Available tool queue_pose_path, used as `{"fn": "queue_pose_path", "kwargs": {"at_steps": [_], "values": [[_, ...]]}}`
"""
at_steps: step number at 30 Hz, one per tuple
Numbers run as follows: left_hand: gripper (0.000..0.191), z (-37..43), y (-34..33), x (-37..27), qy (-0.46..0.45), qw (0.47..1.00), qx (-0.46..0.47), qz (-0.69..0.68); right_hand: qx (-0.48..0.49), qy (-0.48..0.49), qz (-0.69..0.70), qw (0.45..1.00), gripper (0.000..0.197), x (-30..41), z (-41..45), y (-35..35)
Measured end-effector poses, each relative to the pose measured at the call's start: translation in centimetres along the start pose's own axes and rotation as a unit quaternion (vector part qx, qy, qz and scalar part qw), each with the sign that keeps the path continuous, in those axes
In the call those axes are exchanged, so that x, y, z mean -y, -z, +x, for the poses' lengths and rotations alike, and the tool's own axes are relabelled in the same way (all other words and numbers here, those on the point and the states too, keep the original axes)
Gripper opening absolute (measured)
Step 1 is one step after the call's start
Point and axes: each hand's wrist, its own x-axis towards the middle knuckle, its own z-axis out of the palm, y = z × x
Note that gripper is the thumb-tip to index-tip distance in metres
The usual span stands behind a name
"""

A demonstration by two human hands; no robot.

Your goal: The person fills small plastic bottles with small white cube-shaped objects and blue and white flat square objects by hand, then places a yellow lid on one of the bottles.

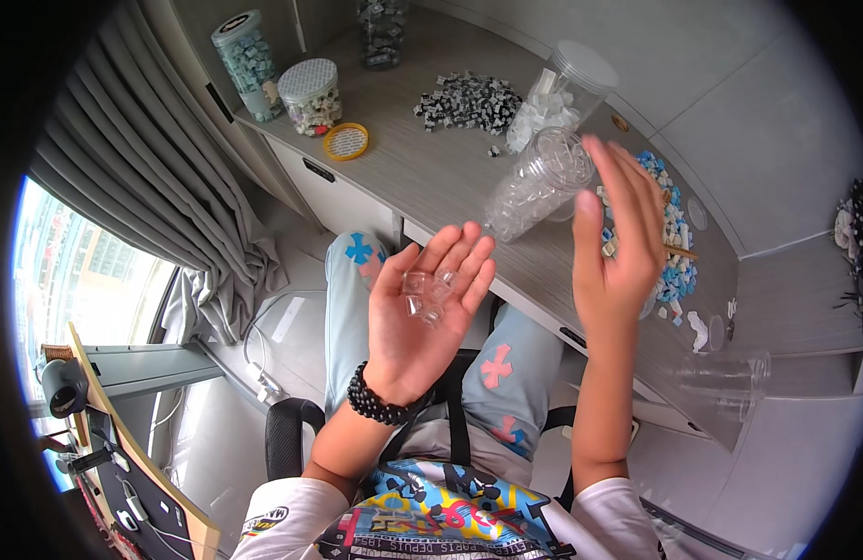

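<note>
My left hand [421,315] is palm up above my lap, with several clear plastic keycaps [426,294] lying in its cupped palm. Just beyond its fingertips, near the desk's front edge, stands a lidless clear plastic jar [536,185] filled with more transparent keycaps. To the right of this jar's mouth, my right hand [620,224] is raised, its thumb apart from the fingers and nothing visible in it. Behind the filled jar is a lidded clear jar [554,101] with whitish translucent keycaps.
On the grey desk [396,140] lie a heap of dark switch-like pieces [470,103] and blue and white keycaps [676,269]. Lidded jars [248,66] and a yellow-rimmed lid [346,141] are at the left. A clear container [725,374] lies on its side at the right edge.
</note>
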Motion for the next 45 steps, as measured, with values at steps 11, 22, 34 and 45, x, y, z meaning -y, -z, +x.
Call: {"fn": "queue_pose_path", "kwargs": {"at_steps": [11, 22, 34, 45], "values": [[0.055, -0.1, -1.0, 1.0, 0.005, 0.994, -0.019, 0.104, 0.236, 0.013, 0.171, 0.956, 0.035, 5.0, -4.4, -0.4], [0.049, 0.4, 1.1, 0.9, 0.02, 0.997, -0.005, 0.071, 0.265, -0.034, 0.237, 0.934, 0.034, 3.5, -4.2, -0.3], [0.041, 0.4, 2.2, -0.7, 0.003, 0.997, -0.063, -0.033, -0.037, -0.185, 0.272, 0.944, 0.015, -2.7, 3.3, -3.0], [0.039, 0.2, 2.8, -2.1, -0.025, 0.997, -0.065, -0.03, 0.09, -0.17, 0.189, 0.963, 0.011, -2.1, 4.1, -0.8]]}}
